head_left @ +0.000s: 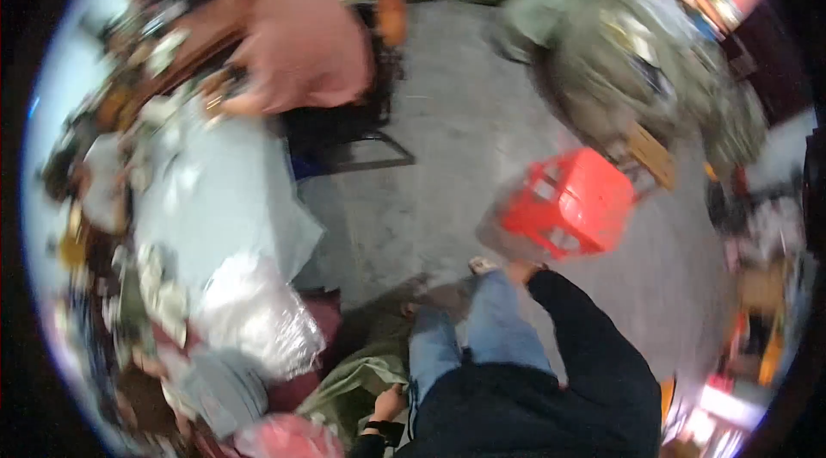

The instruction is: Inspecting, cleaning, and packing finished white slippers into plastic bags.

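My left hand (390, 404) is low in the view, closed on the upper edge of an olive-green sack (366, 372) beside my left leg. My right arm, in a dark sleeve, reaches forward. My right hand (521, 269) is just past my knee, close to the near side of a red plastic stool (594, 200) with cut-out sides. Motion blurs the right fingers, so I cannot make out their shape or whether they touch the stool.
A table with a pale cover (215, 191) runs along the left, bearing a clear plastic-wrapped white bundle (258, 312). Beyond it a person in a pink top (310, 36) bends over. Large green sacks (602, 53) are piled at the far right, near a small wooden stool (650, 155).
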Motion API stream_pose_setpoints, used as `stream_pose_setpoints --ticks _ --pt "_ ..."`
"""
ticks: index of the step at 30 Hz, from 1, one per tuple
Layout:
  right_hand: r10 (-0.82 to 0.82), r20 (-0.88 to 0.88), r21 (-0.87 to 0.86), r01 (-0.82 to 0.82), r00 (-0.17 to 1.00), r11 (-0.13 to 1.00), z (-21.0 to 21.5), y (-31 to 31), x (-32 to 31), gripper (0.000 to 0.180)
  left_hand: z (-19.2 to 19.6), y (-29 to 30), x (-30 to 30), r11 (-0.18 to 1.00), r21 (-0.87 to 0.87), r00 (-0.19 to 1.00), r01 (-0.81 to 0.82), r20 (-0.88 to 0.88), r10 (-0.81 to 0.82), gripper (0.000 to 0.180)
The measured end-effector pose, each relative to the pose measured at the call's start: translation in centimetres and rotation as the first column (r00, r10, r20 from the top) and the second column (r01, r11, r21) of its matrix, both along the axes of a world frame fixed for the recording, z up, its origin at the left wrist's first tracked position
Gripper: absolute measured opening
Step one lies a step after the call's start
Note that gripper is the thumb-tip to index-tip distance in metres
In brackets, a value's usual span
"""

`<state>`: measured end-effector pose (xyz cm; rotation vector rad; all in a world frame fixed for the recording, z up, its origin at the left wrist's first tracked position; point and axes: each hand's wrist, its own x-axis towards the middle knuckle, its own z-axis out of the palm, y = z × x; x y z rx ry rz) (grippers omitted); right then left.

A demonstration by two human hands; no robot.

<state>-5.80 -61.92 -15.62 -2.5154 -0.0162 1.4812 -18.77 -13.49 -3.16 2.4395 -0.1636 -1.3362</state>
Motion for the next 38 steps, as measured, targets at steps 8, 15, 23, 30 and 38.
stream_pose_setpoints --ticks 8,15,23,30,38 --pt "0.787 0.376 -0.760 -0.323 0.490 0.564 -11.4 -18.7 2.3 0.086 1.4 -10.0 -4.3 0.932 0.285 0.898 -0.223 -0.311 0.311 0.032" --pt "0.565 -0.443 -0.463 -0.717 0.696 0.520 -15.7 -23.6 8.7 0.115 1.2 -14.7 -8.1 0.771 0.528 0.849 -0.356 -0.163 0.503 0.031" --pt "0.578 -0.179 -0.472 -0.585 0.796 0.659 -14.7 -21.8 7.9 0.093 3.5 -16.3 -9.5 0.643 0.602 0.750 -0.473 -0.108 0.653 0.042" --pt "0.562 -0.230 -0.441 -0.600 0.794 0.667 -16.5 -19.7 6.5 0.106 2.9 -14.7 -10.1 0.664 0.540 0.704 -0.516 -0.175 0.689 0.046" --pt "0.643 -0.357 -0.350 -0.735 0.678 0.580 -15.6 -15.4 7.3 0.114 0.9 -12.3 -12.5 0.722 0.324 0.708 -0.612 -0.182 0.682 0.045"
